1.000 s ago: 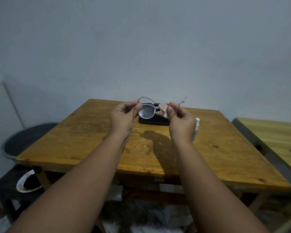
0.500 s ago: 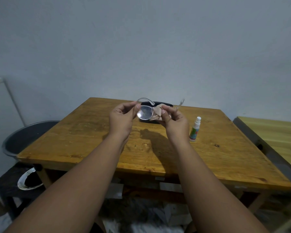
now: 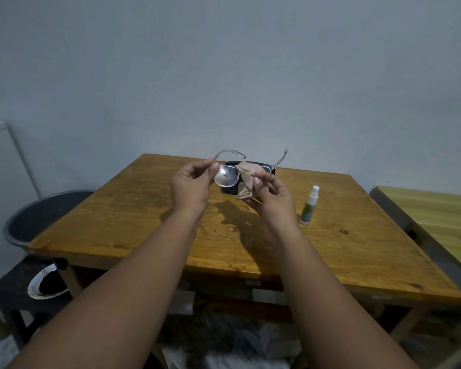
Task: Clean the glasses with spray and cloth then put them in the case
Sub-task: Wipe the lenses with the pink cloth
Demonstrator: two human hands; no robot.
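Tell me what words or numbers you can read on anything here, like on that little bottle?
Spray bottle: it has a green, white and red label, but the print is too small and blurred to read.
Glasses, cloth and black case: no writing shows.
So nothing here can be read.

Two bare hands hold clear-framed glasses [image 3: 228, 171] above a wooden table [image 3: 133, 225]. The left hand [image 3: 190, 189] pinches the frame's left end. The right hand [image 3: 273, 199] presses a beige cloth [image 3: 246, 175] over the other lens. Behind them, near the table's far edge, lies a black case [image 3: 229, 191]. A spray bottle [image 3: 309, 206] stands upright toward the right edge.
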